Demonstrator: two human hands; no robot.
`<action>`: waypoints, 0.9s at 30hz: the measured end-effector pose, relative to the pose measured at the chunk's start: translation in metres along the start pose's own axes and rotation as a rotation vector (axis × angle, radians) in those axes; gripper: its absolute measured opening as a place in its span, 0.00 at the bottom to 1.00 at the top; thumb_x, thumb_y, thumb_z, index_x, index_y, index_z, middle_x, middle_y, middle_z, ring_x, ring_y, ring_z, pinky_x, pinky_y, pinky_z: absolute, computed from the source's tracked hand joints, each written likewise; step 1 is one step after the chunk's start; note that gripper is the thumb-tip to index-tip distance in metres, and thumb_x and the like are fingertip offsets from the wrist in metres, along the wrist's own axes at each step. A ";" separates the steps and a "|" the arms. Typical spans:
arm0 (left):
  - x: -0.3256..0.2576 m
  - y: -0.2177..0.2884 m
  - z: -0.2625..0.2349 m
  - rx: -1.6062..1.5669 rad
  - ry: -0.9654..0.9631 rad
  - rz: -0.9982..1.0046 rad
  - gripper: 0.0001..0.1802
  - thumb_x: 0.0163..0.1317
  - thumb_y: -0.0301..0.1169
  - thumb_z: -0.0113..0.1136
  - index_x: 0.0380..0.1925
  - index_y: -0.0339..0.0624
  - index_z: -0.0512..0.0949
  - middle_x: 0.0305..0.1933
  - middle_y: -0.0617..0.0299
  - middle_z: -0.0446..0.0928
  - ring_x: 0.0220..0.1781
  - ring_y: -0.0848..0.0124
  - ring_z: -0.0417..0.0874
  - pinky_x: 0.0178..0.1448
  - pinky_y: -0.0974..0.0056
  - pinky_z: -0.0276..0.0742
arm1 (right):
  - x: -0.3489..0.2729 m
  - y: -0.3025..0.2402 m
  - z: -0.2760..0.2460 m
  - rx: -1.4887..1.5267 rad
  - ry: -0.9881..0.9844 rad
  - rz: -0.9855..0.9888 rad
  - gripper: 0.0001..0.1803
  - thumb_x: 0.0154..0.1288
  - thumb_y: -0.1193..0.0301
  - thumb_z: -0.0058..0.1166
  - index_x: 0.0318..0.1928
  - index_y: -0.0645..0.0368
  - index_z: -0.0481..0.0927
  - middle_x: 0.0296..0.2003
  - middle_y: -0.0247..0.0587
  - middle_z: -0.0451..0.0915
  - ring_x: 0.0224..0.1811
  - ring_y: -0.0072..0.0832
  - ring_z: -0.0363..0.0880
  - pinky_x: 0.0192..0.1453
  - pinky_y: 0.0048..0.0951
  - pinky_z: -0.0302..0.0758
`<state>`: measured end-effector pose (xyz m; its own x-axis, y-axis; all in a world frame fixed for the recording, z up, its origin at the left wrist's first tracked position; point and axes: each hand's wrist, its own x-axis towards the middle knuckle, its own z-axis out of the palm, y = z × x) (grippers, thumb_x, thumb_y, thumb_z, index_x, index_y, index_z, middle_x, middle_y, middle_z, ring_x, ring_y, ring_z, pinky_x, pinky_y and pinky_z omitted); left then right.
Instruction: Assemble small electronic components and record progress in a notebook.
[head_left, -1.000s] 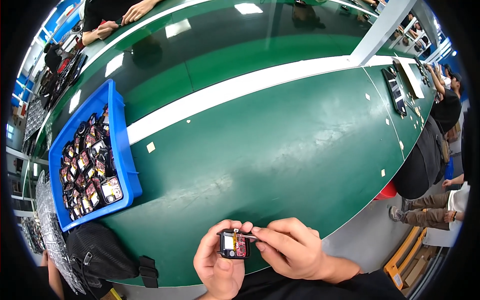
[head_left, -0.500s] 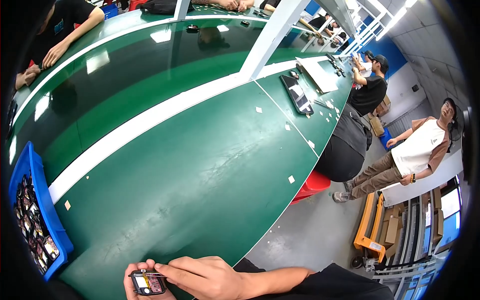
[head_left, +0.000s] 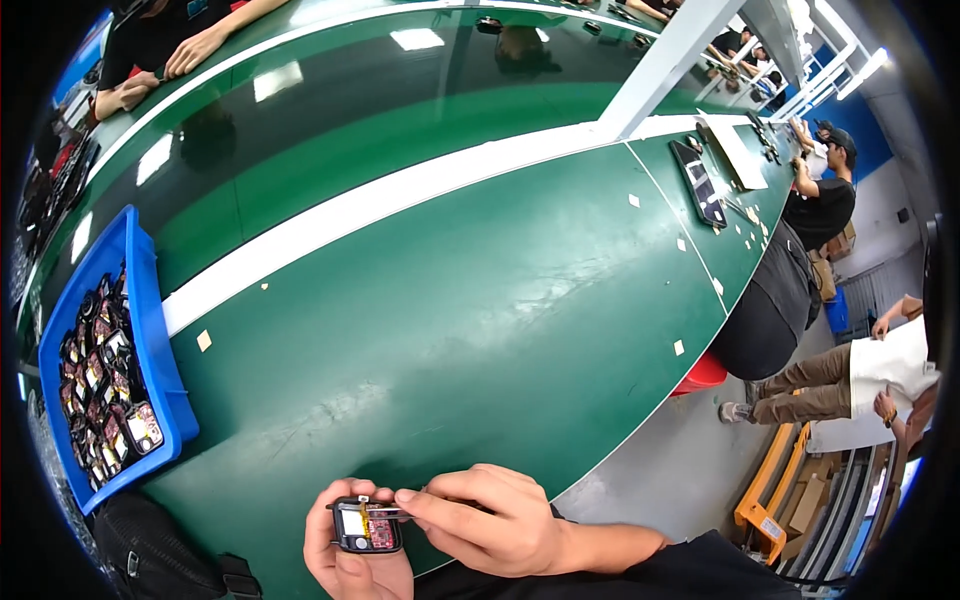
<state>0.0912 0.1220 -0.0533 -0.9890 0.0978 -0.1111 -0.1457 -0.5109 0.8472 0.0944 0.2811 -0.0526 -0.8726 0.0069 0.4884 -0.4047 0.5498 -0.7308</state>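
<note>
Near the front edge of the green table, my left hand (head_left: 352,577) grips a small black electronic device housing (head_left: 381,538), like a watch body. Its inside faces up and shows a reddish circuit board, a white rectangular part and a yellow strip. My right hand (head_left: 495,525) pinches thin metal tweezers (head_left: 390,513), their tips over the yellow strip. Whether the tips touch it is too small to tell. Left of my hands, a blue plastic bin (head_left: 148,300) holds many similar open housings (head_left: 100,375).
A black bag (head_left: 165,550) sits below the bin. Small pale square pieces (head_left: 204,340) lie scattered on the green table (head_left: 430,330). Farther right are a black tablet-like device (head_left: 698,185) and a white post (head_left: 670,70). Other people sit across and along the table; one stands at right.
The view has shifted, so the bin, table and my hands appear farther right, with bin and hands higher. My left hand still holds the housing, the tweezers still at it.
</note>
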 end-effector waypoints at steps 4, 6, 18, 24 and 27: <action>-0.003 0.003 -0.003 -0.026 0.025 0.006 0.40 0.72 0.48 0.62 0.69 0.25 0.63 0.65 0.43 0.74 0.64 0.53 0.80 0.67 0.50 0.79 | 0.001 -0.002 0.003 -0.024 -0.015 -0.005 0.24 0.52 0.81 0.68 0.53 0.57 0.87 0.38 0.33 0.82 0.30 0.25 0.77 0.32 0.26 0.73; -0.002 0.001 -0.005 -0.034 0.002 0.012 0.40 0.72 0.46 0.63 0.69 0.24 0.63 0.65 0.42 0.74 0.64 0.52 0.80 0.67 0.49 0.79 | 0.000 0.000 0.006 -0.011 0.002 0.019 0.25 0.51 0.82 0.68 0.52 0.56 0.88 0.37 0.32 0.82 0.29 0.23 0.77 0.31 0.25 0.71; -0.001 -0.005 -0.010 -0.104 -0.047 0.028 0.36 0.72 0.39 0.63 0.69 0.22 0.63 0.67 0.38 0.73 0.65 0.51 0.79 0.70 0.48 0.77 | 0.000 -0.003 0.006 -0.045 0.006 0.086 0.23 0.47 0.83 0.71 0.47 0.56 0.90 0.35 0.32 0.81 0.28 0.24 0.77 0.32 0.25 0.73; 0.000 -0.003 -0.010 -0.087 -0.056 -0.004 0.38 0.71 0.40 0.64 0.69 0.21 0.63 0.67 0.38 0.72 0.66 0.52 0.78 0.72 0.49 0.74 | 0.001 -0.002 0.007 -0.034 0.014 0.089 0.23 0.45 0.84 0.70 0.46 0.56 0.90 0.34 0.32 0.81 0.28 0.25 0.78 0.32 0.26 0.73; 0.000 -0.004 -0.010 -0.081 -0.051 -0.004 0.38 0.71 0.40 0.64 0.69 0.21 0.63 0.67 0.37 0.72 0.66 0.52 0.78 0.72 0.49 0.74 | 0.001 -0.003 0.007 -0.021 0.018 0.097 0.23 0.45 0.84 0.70 0.46 0.56 0.90 0.33 0.32 0.82 0.28 0.25 0.79 0.31 0.26 0.73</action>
<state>0.0919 0.1156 -0.0614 -0.9861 0.1423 -0.0864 -0.1536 -0.5779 0.8015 0.0928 0.2741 -0.0534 -0.9021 0.0757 0.4249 -0.3129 0.5633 -0.7647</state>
